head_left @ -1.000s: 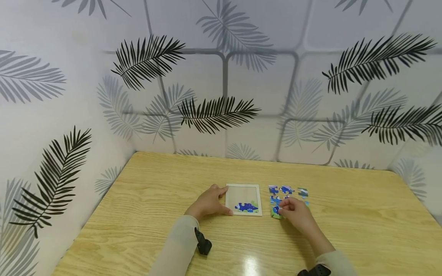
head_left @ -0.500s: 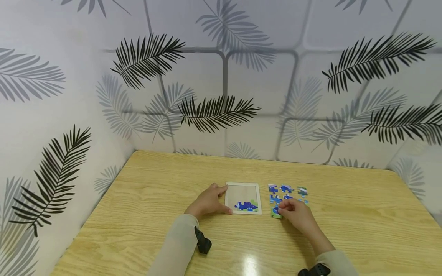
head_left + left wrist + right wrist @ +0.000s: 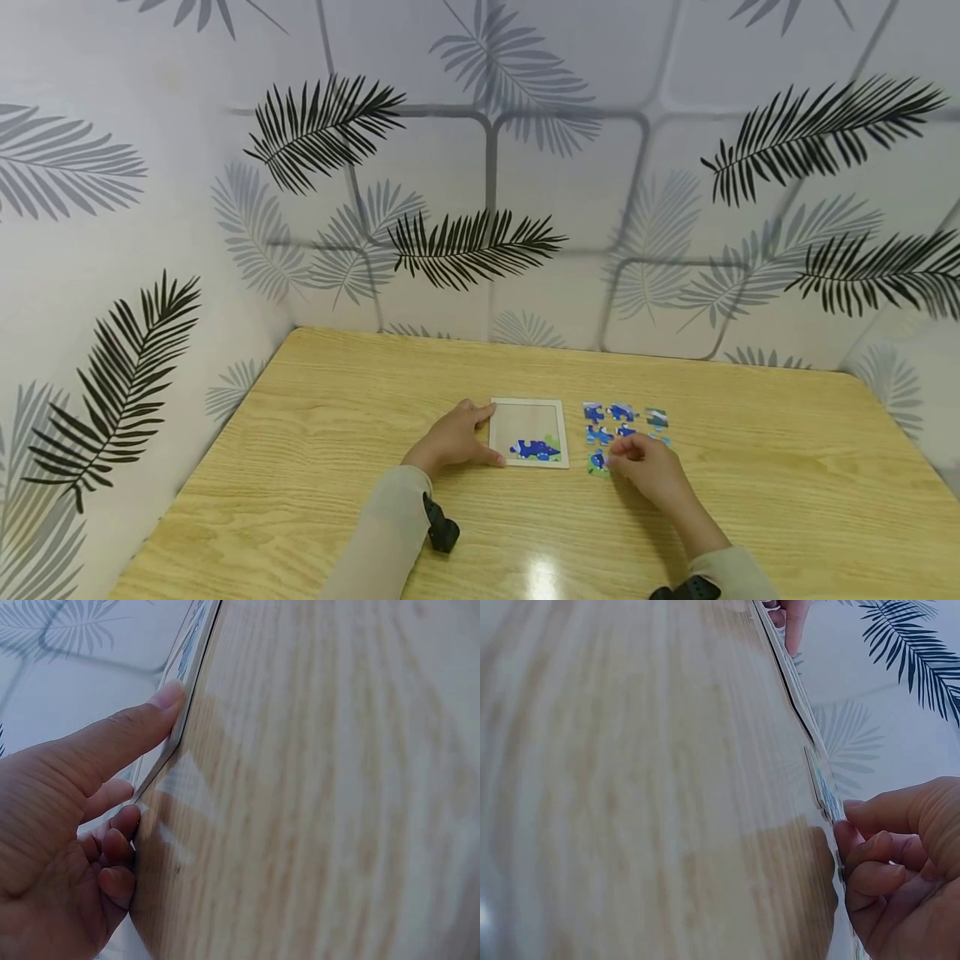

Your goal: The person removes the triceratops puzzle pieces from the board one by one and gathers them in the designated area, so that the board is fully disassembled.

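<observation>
My left hand [image 3: 453, 435] holds a square white-rimmed puzzle tray [image 3: 527, 467] at its left side, thumb on the near edge and index finger at the far left corner. In the left wrist view, the thumb of that hand [image 3: 67, 802] lies along the tray's edge. Joined blue and green pieces [image 3: 536, 450] sit in the tray's lower right. My right hand [image 3: 651, 471] pinches the right edge of a blue and green puzzle piece [image 3: 597, 462]. The right wrist view shows that hand's [image 3: 907, 862] thumb and index finger at the piece [image 3: 821, 787]; its remaining fingers are curled.
Several loose puzzle pieces [image 3: 621, 412] lie right of the tray in rough rows, some partly hidden by my right hand. The wooden table [image 3: 360, 392] meets a leaf-patterned wall [image 3: 547, 292] at the back. Black straps [image 3: 441, 529] circle both wrists.
My right hand has shifted slightly to the right, and more of the blue and green piece shows. The left hand and the tray hold their place.
</observation>
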The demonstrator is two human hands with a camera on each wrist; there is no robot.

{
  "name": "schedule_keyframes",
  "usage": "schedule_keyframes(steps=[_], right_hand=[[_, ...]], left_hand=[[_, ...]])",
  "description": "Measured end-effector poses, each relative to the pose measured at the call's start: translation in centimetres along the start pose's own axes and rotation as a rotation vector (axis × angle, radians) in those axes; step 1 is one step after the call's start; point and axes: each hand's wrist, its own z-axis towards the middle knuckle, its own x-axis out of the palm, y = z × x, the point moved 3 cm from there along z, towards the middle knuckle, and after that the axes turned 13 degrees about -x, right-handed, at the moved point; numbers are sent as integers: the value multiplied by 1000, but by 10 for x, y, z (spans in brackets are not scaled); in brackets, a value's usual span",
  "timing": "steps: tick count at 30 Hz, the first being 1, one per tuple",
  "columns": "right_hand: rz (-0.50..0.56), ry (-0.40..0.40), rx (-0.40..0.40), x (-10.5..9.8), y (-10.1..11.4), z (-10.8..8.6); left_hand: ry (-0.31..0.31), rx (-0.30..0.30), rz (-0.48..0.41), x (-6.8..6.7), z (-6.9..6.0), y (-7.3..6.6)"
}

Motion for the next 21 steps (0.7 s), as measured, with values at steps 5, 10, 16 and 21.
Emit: schedule_keyframes(steps=[5, 10, 16, 21], right_hand=[[29, 0, 8, 2, 2, 2], [73, 2, 4, 6, 6, 6], [70, 11, -20, 12, 16, 10], [75, 23, -27, 17, 23, 14]], left_hand=[[-3, 4, 8, 0, 0, 0], [-5, 8, 22, 0, 0, -1], [-7, 1, 28, 0, -1, -1], [-16, 1, 33, -1, 0, -1]])
